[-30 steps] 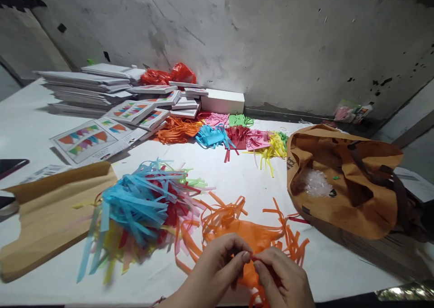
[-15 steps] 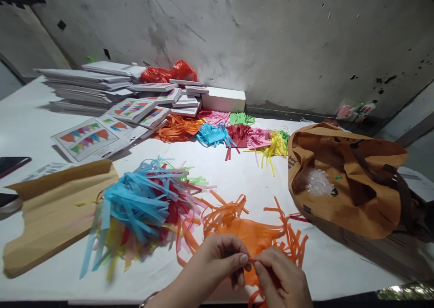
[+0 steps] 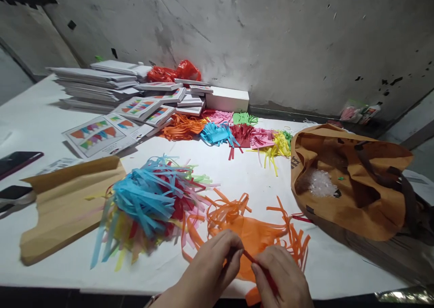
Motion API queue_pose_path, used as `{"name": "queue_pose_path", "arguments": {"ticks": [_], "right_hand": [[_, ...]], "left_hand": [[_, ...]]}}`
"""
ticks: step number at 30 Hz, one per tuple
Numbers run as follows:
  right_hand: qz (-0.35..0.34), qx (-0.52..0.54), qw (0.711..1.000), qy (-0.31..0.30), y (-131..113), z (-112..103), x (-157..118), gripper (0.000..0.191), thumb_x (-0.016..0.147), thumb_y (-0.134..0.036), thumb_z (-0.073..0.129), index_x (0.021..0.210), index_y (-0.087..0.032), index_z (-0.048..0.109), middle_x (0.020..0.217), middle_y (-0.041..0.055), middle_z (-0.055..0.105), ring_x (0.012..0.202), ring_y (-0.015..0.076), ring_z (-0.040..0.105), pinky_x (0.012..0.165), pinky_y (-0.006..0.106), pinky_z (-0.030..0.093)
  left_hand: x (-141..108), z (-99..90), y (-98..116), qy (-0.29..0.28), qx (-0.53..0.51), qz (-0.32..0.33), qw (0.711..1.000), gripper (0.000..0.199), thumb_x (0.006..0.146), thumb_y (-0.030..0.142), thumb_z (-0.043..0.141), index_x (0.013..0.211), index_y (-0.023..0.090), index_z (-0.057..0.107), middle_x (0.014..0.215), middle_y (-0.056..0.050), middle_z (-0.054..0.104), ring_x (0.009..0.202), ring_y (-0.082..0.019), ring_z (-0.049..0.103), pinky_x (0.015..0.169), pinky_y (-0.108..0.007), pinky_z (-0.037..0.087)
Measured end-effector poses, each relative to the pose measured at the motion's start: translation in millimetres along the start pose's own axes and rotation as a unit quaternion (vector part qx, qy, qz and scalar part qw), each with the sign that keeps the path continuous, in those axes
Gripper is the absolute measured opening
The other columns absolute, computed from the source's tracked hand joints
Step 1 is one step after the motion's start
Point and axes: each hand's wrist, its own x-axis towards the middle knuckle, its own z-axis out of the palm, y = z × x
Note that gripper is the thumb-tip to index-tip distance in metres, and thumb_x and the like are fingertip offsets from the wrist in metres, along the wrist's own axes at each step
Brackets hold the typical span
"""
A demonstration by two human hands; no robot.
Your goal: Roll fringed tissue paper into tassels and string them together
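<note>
Near the front edge of the table, my left hand (image 3: 215, 267) and my right hand (image 3: 285, 276) are close together, fingers pinched. A thin, dark orange-red strip (image 3: 250, 256) runs between their fingertips. Just beyond and beneath them lies an orange fringed tissue-paper piece (image 3: 252, 226), its cut strands spread out to both sides. Part of it is hidden by my hands. To the left sits a loose heap of fringed paper, with blue strands (image 3: 144, 197) on top and red, pink and yellow ones underneath.
An open brown bag (image 3: 349, 208) with clear scraps inside stands at the right. Coloured fringed bundles (image 3: 217, 133) line the back, before a white box (image 3: 227, 99). Printed cards (image 3: 95, 136), stacked white packs (image 3: 98, 86), brown paper (image 3: 68, 204) and a phone (image 3: 16, 163) occupy the left.
My hands have drawn slightly apart, and a longer stretch of the strip shows between them. The view has shifted a little, so the table's things appear further right.
</note>
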Motion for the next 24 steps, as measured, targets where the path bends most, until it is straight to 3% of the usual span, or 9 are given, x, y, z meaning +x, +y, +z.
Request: {"name": "queue_pose_path", "arguments": {"ticks": [7,10,13,16,18,20,21,23,24], "right_hand": [[0.082,-0.033,0.994,0.059,-6,1,-3,0.025,0.101,-0.038,0.049,0.112,-0.021,0.064,0.097,0.0091,0.071,0.090,0.0227,0.069,0.075,0.031,0.057],[0.151,-0.108,0.975,0.120,2,-2,-8,0.044,0.101,-0.049,0.047,0.131,-0.019,0.058,0.122,0.0140,0.068,0.113,0.0282,0.066,0.089,0.037,0.058],[0.133,-0.118,0.979,0.101,12,2,-20,0.031,0.100,-0.038,0.053,0.125,-0.020,0.061,0.118,0.0104,0.071,0.108,0.0237,0.069,0.090,0.033,0.058],[-0.005,-0.125,0.992,0.022,19,16,-32,0.025,0.099,-0.025,0.053,0.121,-0.017,0.063,0.115,0.0095,0.073,0.107,0.0216,0.070,0.094,0.032,0.057],[-0.101,-0.161,0.982,-0.025,22,28,-39,0.028,0.098,-0.022,0.052,0.122,-0.012,0.064,0.118,0.0119,0.072,0.111,0.0244,0.069,0.097,0.035,0.056],[-0.154,-0.205,0.965,-0.053,27,39,-44,0.033,0.097,-0.025,0.051,0.122,-0.007,0.064,0.122,0.0154,0.071,0.114,0.0284,0.068,0.095,0.040,0.057],[-0.167,-0.222,0.958,-0.063,29,43,-47,0.037,0.097,-0.029,0.051,0.122,-0.005,0.064,0.123,0.0168,0.070,0.114,0.0300,0.068,0.093,0.042,0.058],[-0.184,-0.229,0.954,-0.068,33,50,-51,0.041,0.097,-0.036,0.050,0.118,-0.004,0.066,0.123,0.0185,0.070,0.116,0.0317,0.067,0.095,0.044,0.057],[-0.188,-0.218,0.956,-0.064,34,52,-53,0.040,0.097,-0.035,0.049,0.115,-0.005,0.067,0.121,0.0183,0.071,0.117,0.0313,0.066,0.099,0.044,0.055]], "left_hand": [[8,-30.9,5,0.009,-0.096,-0.068,0.993,0.014,0.093,0.019,0.048,0.086,0.020,0.060,0.068,0.003,0.060,0.054,-0.009,0.058,0.049,-0.020,0.048],[22,-80.1,-5,0.206,-0.100,-0.144,0.963,0.009,0.094,0.025,0.053,0.095,0.020,0.061,0.064,0.006,0.058,0.051,-0.008,0.055,0.048,-0.022,0.047],[34,-145.7,-29,0.406,0.007,-0.150,0.902,0.015,0.097,0.029,0.054,0.100,0.017,0.061,0.071,0.008,0.059,0.064,-0.008,0.061,0.059,-0.029,0.043],[32,-193.3,-58,0.481,0.192,-0.123,0.847,0.034,0.103,0.036,0.050,0.118,0.007,0.055,0.097,-0.002,0.065,0.099,-0.022,0.069,0.060,-0.034,0.037],[23,-195.5,-68,0.498,0.322,-0.079,0.801,0.056,0.101,0.046,0.054,0.136,0.005,0.041,0.133,-0.016,0.054,0.122,-0.033,0.058,0.063,-0.039,0.039],[11,-168.7,-64,0.441,0.363,-0.027,0.820,0.055,0.107,0.046,0.043,0.139,0.002,0.031,0.147,-0.027,0.038,0.138,-0.037,0.038,0.066,-0.047,0.031],[5,-146.6,-57,0.414,0.342,-0.001,0.844,0.063,0.099,0.051,0.056,0.146,0.014,0.037,0.143,-0.017,0.049,0.133,-0.037,0.048,0.073,-0.051,0.049],[-4,-94.3,-39,0.142,0.263,0.079,0.951,0.044,0.100,0.036,0.053,0.141,0.024,0.045,0.133,-0.008,0.060,0.125,-0.027,0.058,0.093,-0.046,0.054],[-7,-68.6,-31,-0.008,0.224,0.114,0.968,0.045,0.098,0.036,0.054,0.141,0.024,0.047,0.134,-0.008,0.061,0.125,-0.025,0.058,0.101,-0.042,0.052]]}}
